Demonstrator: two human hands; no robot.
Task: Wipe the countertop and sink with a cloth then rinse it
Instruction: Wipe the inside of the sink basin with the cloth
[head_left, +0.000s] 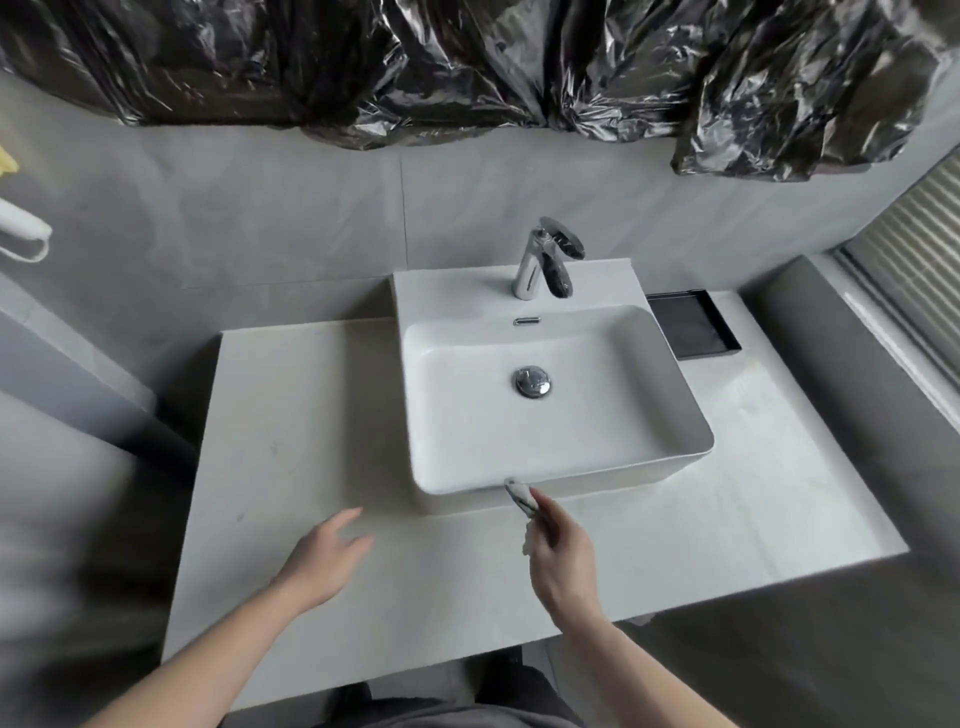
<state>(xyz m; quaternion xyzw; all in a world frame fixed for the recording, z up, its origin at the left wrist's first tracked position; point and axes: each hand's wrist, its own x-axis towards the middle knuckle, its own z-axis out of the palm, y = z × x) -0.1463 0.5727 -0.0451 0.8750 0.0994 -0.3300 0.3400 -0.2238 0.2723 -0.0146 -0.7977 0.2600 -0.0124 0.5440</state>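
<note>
Hands (322, 556) before sink (670, 470), black tray (693, 325) beyond

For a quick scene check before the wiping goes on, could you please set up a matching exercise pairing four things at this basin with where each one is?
Things:
1. cloth
2. faucet
3. black tray
4. left hand

Places:
A. on the countertop, to the right of the sink at the back
B. open above the countertop, left of the sink's front
C. on the back ledge of the sink
D. in the grip of the right hand, at the sink's front rim

Pairs: 1-D, 2-C, 3-A, 4-B
</note>
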